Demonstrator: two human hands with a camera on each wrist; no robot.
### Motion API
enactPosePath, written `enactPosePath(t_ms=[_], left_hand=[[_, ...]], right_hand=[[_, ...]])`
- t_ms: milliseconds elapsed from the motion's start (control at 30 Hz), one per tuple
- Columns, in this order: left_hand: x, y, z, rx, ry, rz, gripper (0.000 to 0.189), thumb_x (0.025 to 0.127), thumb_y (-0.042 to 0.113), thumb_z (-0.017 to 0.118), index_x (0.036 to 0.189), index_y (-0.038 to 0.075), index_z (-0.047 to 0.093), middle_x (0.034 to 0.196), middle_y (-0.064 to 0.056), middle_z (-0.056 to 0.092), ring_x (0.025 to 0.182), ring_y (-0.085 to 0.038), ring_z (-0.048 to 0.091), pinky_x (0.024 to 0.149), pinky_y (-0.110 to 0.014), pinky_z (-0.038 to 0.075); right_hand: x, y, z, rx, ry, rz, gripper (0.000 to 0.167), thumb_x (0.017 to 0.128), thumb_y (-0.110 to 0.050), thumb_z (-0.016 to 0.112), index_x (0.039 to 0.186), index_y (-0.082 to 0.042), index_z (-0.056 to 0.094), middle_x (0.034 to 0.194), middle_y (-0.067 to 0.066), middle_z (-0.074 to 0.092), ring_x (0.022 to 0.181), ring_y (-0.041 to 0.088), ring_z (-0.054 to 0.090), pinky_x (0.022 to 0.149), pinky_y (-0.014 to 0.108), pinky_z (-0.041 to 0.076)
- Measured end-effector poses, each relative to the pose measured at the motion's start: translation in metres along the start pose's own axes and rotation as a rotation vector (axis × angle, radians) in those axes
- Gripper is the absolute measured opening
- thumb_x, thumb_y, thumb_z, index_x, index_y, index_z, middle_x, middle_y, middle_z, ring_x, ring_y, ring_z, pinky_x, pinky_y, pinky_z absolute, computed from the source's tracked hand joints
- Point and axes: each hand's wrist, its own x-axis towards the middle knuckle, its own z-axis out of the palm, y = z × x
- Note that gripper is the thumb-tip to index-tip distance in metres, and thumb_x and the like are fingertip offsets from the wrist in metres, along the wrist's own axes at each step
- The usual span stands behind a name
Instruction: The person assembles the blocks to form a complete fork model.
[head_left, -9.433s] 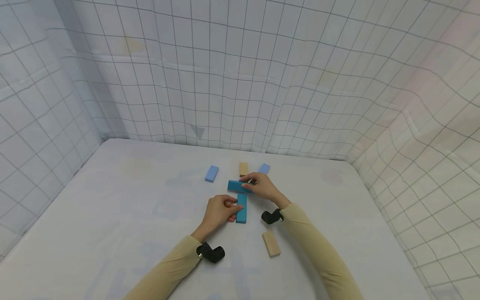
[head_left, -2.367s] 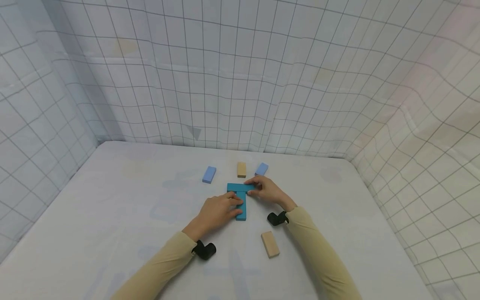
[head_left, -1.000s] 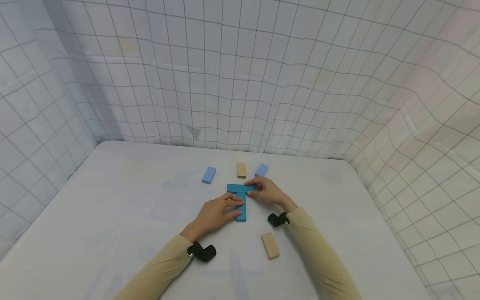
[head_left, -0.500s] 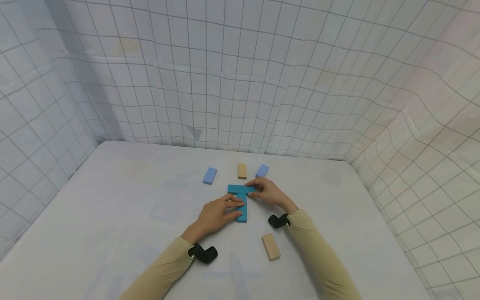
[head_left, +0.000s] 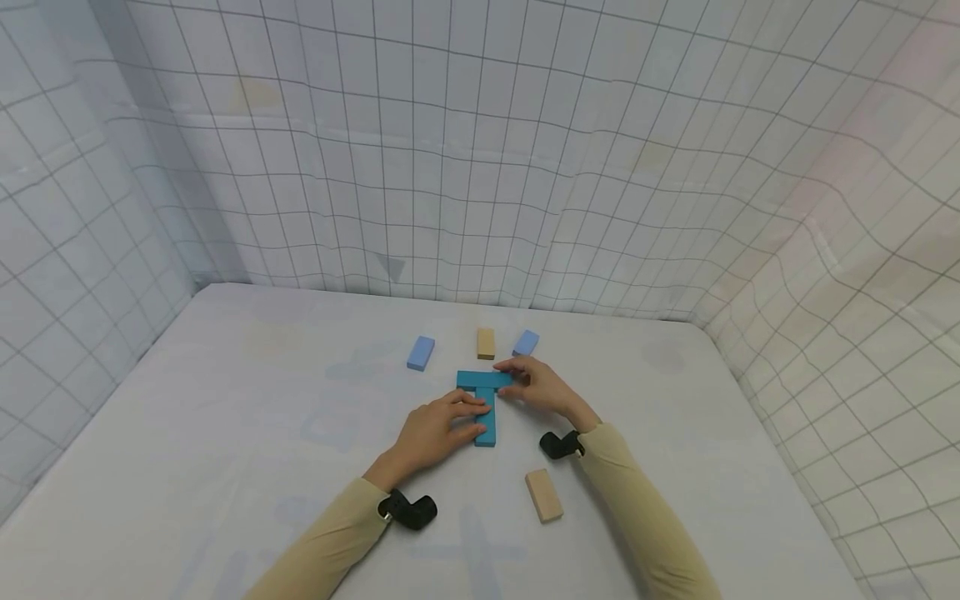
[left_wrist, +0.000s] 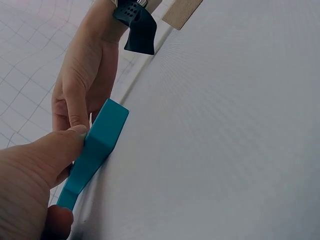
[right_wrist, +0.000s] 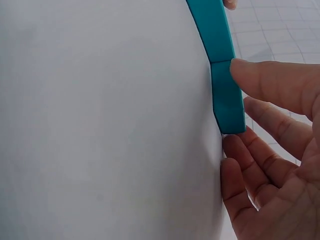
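Nearest on the white surface (head_left: 255, 408): a pale wooden block (head_left: 543, 496), lying flat, somewhat right of centre and apart from the work. Next out, a left hand (head_left: 433, 431) with fingers loosely extended onto a teal stem block (head_left: 486, 432), touching without any clear pinch. Just beyond, a right hand (head_left: 546, 389) pinching the right end of a teal crossbar block (head_left: 477, 380), laid across the stem's far end in a T. By the look of it, in the middle of squaring the joint; next probably calling for a steady stem, a flush seam, then a gentle release. Farther out, a left blue block (head_left: 421, 352), a yellow block (head_left: 486, 343) and a right blue block (head_left: 526, 342), the last just past the right fingertips, so the likeliest snag. Behind everything, a grid-patterned curtain (head_left: 465, 167).
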Motion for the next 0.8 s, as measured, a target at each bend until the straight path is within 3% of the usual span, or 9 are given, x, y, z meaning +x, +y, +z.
enactPosePath(t_ms=[500, 800], left_hand=[[0.0, 0.003, -0.002, -0.015, -0.003, -0.017, 0.035, 0.088, 0.036, 0.067, 0.12, 0.021, 0.069, 0.123, 0.007, 0.059, 0.099, -0.017, 0.062, 0.067, -0.032, 0.051], [0.0, 0.002, 0.0, -0.021, -0.004, -0.03, 0.036, 0.089, 0.037, 0.066, 0.12, 0.02, 0.068, 0.122, 0.007, 0.059, 0.1, -0.016, 0.062, 0.066, -0.03, 0.05]], right_hand=[[-0.029, 0.006, -0.008, 0.007, 0.044, 0.058, 0.048, 0.089, -0.015, 0.068, 0.131, 0.003, 0.053, 0.119, 0.014, 0.056, 0.107, 0.027, 0.053, 0.09, 0.04, 0.044], [-0.057, -0.003, -0.017, -0.008, 0.006, -0.003, 0.041, 0.09, -0.017, 0.067, 0.126, 0.001, 0.058, 0.119, 0.011, 0.058, 0.104, 0.025, 0.054, 0.087, 0.04, 0.046]])
